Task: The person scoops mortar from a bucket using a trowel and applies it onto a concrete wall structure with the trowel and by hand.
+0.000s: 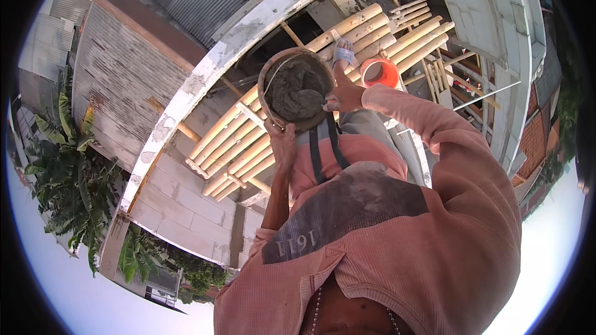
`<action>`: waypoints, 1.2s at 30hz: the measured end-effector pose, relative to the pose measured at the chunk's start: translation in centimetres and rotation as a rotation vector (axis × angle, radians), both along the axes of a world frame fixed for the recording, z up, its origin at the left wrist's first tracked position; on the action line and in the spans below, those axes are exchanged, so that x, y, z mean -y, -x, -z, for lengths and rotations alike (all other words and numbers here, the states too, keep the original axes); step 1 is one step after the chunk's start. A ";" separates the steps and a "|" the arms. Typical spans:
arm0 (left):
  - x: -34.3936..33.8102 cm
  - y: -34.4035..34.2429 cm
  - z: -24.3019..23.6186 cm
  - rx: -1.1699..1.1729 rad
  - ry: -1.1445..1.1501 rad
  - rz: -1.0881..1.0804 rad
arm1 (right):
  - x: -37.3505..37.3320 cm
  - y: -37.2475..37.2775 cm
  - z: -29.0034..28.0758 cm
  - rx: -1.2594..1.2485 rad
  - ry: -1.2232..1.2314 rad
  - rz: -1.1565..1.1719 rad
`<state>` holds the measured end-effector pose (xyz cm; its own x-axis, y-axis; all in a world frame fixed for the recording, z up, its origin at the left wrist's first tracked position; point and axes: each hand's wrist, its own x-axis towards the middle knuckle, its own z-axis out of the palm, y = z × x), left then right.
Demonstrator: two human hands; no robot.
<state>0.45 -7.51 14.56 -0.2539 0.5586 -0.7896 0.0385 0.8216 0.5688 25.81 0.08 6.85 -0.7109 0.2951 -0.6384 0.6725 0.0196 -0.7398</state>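
A round bucket [263, 94] full of wet grey mortar [292, 84] is in front of me, its thin wire handle lying along the left side. My left hand [282, 139] is closed on the near left part of the bucket's rim. At the right side of the bucket, my right hand [345, 95] is closed round what looks like a trowel [310, 100]. Its rounded, mortar-coated blade rests in the mortar, and my fingers hide the handle.
Bamboo poles [233, 149] form a platform with gaps beneath. An orange-red bucket [389, 73] stands right of my sandalled foot [343, 53]. A curved white concrete edge [186, 90] runs along the left, with a block wall [186, 201] below. A metal rod [487, 95] sticks out at right.
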 end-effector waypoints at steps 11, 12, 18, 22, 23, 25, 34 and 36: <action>1.0 3.2 2.5 0.083 -0.136 0.295 | 1.4 -3.2 -5.6 -0.103 -0.012 0.355; 1.2 3.3 2.8 0.037 -0.182 0.374 | 1.2 -3.4 -6.2 -0.095 -0.067 0.351; 4.3 5.6 6.1 0.111 -0.279 0.355 | -1.1 -3.5 -10.1 -0.184 0.477 0.732; 0.9 2.7 1.6 0.155 0.015 0.038 | -2.7 -5.6 -10.3 -0.502 0.866 1.162; 0.9 2.8 1.4 0.185 0.036 -0.035 | -4.3 -5.9 -10.6 -0.549 1.001 1.277; 0.7 2.2 0.7 0.198 0.062 -0.018 | -7.3 -6.0 -6.6 -0.887 1.162 1.565; 0.6 0.9 -0.2 0.192 0.006 -0.130 | -4.4 -0.9 -5.8 -1.139 1.361 1.741; -0.5 0.2 -0.9 0.157 0.023 -0.149 | -2.2 -2.9 -6.7 -0.894 1.295 1.614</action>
